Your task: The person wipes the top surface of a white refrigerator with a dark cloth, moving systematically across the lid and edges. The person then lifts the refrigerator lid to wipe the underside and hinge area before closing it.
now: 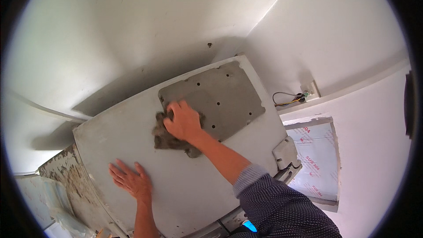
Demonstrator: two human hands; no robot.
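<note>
My right hand is shut on a dark, dirty rag, pressed against the white top of a large appliance, apparently a refrigerator. The rag overlaps the near left corner of a grey rectangular patch with several small dark holes. Motion blurs the fingers, and the hand hides part of the rag. To the left, my left hand lies palm down on the white surface, fingers spread and holding nothing.
White walls meet behind the appliance. An open wall socket with loose wires is at right, above a film-covered panel. A hinge cover sits at the right edge. Stained, peeling board and plastic sheeting are at left.
</note>
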